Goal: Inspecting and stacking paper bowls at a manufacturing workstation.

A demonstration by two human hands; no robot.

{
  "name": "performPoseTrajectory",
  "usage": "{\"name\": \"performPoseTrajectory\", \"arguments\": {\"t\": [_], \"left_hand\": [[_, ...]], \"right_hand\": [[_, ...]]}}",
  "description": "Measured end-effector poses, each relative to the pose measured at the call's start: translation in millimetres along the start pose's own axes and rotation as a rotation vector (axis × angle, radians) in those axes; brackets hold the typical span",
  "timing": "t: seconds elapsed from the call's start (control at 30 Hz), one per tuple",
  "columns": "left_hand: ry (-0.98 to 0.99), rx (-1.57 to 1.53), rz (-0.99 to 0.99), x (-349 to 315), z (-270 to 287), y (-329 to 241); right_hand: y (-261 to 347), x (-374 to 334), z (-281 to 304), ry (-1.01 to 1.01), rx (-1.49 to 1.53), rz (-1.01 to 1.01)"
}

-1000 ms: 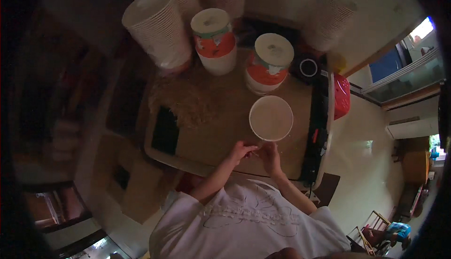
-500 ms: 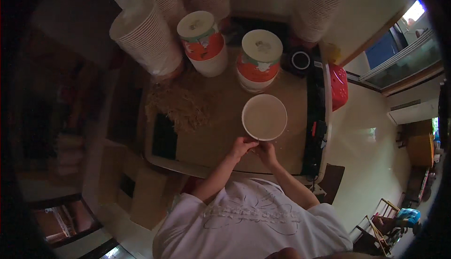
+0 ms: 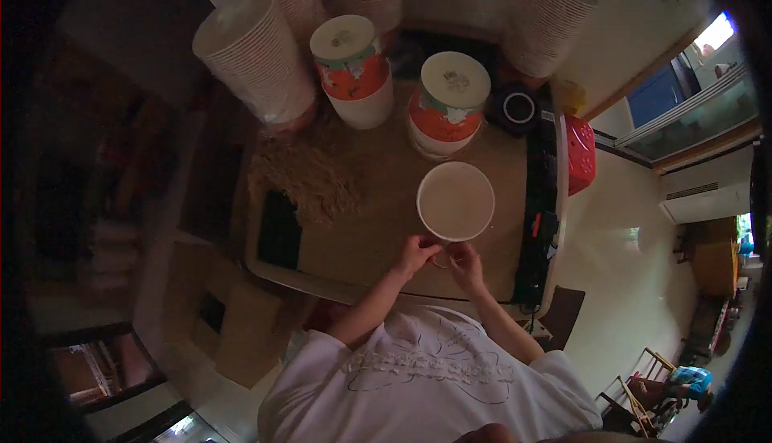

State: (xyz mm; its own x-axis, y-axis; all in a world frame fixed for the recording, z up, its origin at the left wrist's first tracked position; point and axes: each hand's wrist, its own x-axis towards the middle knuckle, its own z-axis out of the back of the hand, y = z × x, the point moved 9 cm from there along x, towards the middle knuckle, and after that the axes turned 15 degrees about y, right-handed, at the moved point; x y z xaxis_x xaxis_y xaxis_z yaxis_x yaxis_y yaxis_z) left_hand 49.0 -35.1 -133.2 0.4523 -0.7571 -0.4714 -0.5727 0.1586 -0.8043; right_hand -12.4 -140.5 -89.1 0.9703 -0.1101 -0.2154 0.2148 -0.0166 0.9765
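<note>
A round white paper bucket (image 3: 456, 202), open at the top, stands on the table close to its near edge. My left hand (image 3: 419, 256) is at the bucket's near rim with its fingers closed in a pinch. Just right of it, my right hand (image 3: 466, 266) is closed too, its fingertips by the same rim. Something thin and pale seems to curve between the two hands, too small and dim to make out. Left of the bucket lies a loose heap of brown, stringy strands (image 3: 310, 178), which neither hand touches.
Two stacks of printed orange-and-white buckets, the left stack (image 3: 351, 73) and right stack (image 3: 450, 105), stand behind. Tall wrapped stacks of white buckets (image 3: 253, 61) rise at the back left, another (image 3: 551, 25) at the back right. A dark round device (image 3: 517, 108) and a red basket (image 3: 579, 151) are rightward.
My right hand has drawn slightly right, away from my left, and a small gap shows between them. The bucket stays in place on the table; the whole view has shifted a little.
</note>
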Motion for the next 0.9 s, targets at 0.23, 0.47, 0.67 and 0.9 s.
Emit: {"name": "performPoseTrajectory", "arguments": {"t": [0.23,0.47,0.67,0.9], "left_hand": [[-0.055,0.025,-0.042,-0.7,0.6,-10.3],[-0.008,0.02,-0.034,2.7,1.0,-3.5],[-0.054,0.01,-0.016,3.0,8.5,6.1],[-0.066,0.009,0.065,-0.5,6.8,12.6]], "right_hand": [[-0.5,3.5,-12.6,0.079,0.221,0.009],[-6.3,2.0,-7.5,0.058,-0.046,-0.059],[-5.2,4.0,3.1,-0.035,0.155,-0.04],[-21.7,3.5,15.5,-0.121,0.388,-0.24]]}}
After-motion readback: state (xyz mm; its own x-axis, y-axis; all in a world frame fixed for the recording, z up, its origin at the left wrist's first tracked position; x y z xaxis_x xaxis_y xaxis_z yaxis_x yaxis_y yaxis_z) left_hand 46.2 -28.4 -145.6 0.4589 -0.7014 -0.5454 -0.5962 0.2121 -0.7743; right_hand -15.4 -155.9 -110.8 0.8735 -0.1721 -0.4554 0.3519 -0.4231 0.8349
